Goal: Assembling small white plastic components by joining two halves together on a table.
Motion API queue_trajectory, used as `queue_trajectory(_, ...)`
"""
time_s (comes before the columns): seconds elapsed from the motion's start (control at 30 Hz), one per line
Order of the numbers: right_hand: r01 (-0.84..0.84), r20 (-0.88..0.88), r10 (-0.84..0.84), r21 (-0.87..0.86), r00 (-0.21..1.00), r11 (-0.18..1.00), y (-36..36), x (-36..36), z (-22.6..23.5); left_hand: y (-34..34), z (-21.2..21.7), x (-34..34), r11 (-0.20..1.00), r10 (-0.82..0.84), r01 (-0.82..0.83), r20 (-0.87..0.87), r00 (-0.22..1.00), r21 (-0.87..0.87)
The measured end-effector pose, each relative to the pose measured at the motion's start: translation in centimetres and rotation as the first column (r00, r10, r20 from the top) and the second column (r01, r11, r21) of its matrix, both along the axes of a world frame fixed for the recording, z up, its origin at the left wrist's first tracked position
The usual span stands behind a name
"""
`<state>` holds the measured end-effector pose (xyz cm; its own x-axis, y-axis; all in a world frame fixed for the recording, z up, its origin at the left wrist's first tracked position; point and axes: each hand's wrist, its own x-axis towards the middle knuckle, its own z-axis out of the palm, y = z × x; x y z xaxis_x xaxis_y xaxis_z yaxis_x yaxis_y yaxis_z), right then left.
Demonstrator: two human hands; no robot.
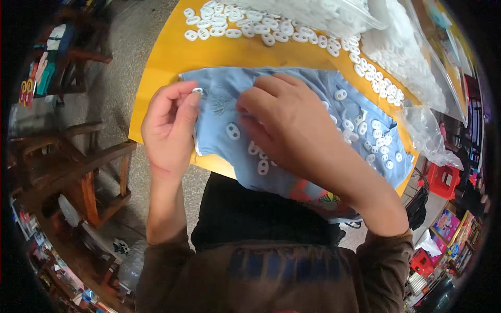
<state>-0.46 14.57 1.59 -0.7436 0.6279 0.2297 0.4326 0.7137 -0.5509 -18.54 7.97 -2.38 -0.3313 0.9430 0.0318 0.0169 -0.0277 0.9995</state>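
My left hand (172, 117) pinches a small white oval piece (198, 90) between thumb and forefinger, at the left edge of a blue-grey cloth (209, 117). My right hand (284, 112) is above the middle of the cloth, its fingers curled together and slightly blurred; whatever they hold is hidden. Between the two hands lies a loose bunch of thin dark threads (220, 103). A white oval piece with two holes (233, 131) rests just below the threads. Several more like it (262, 167) lie under my right wrist and across the cloth's right side (377, 133).
The cloth lies on a yellow table (162, 62). Along its far side many white two-hole pieces (219, 21) are strewn beside clear plastic bags (402, 57) full of white pieces. A wooden bench (78, 167) stands at the left, a red stool (442, 180) at the right.
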Motion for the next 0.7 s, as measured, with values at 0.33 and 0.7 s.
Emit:
queue_trajectory(0.33,0.024,0.098,-0.025,0.010,0.995,1.000,-0.1,-1.5,-1.8,-0.2,0.4,-0.1,0.999,0.038,-0.038,-0.189,0.981,0.003)
queue_trajectory(0.7,0.255,0.084,-0.268,0.135,0.960,0.957,3.4,2.4,0.4,-0.3,0.4,-0.1,1.000,0.025,-0.026,-0.169,0.985,-0.007)
